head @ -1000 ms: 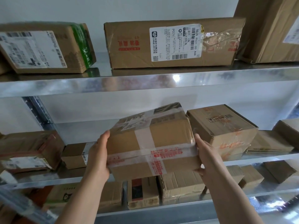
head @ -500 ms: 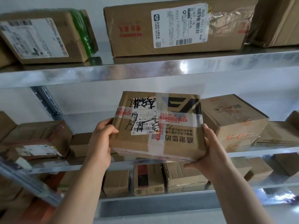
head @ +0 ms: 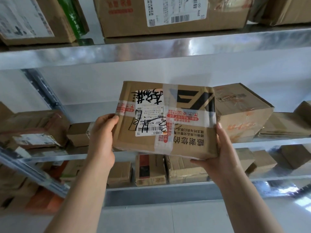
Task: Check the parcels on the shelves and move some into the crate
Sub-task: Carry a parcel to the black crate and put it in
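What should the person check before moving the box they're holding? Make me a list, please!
1. Left hand grips the box by its left edge: ok.
2. Right hand holds its lower right corner: ok.
3. Label faces the person: ok, but upside down and scribbled over.
4. Tape keeps it closed: ok.
5. Crate within reach: cannot tell, none in view.

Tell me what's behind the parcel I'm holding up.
Behind the held parcel, a cardboard box shows at its right on the middle shelf. Whatever stands directly behind the parcel is covered.
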A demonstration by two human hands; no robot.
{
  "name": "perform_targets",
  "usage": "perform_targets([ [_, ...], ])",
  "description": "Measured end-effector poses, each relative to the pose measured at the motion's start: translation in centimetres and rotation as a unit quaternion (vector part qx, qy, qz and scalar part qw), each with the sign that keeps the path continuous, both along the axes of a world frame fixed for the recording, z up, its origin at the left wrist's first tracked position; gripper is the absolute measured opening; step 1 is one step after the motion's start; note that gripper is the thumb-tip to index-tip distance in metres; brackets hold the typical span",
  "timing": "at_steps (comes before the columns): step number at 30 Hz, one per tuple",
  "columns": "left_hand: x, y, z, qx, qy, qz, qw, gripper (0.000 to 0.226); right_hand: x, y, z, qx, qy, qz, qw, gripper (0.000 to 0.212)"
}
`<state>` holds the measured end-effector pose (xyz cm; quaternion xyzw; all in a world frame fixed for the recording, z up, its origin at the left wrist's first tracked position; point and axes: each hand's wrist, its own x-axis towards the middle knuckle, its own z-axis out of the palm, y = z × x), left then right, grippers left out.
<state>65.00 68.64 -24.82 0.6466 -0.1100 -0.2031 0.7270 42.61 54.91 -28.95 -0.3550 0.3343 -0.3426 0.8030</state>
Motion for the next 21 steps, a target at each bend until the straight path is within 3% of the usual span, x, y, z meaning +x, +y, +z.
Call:
perform_targets([
  [12,-2.7,7.8,-1.7,0.045,0.010,-0.098,0.994,0.008,-4.9,12.5,-1.9,-0.011,0.035,-0.113,0.993,0.039],
  [17,-4.5,10.7,-2.8,0.070,0.002,-0.166,0.984,0.015,-8.0,18.8,-3.4,0.003,0.052,-0.173,0.984,0.049],
  [21,-7.4,11.6,-3.3,0.084,0.008,-0.226,0.970,0.018,-11.1,22.4,-3.5,0.024,0.069,-0.219,0.973,0.044],
])
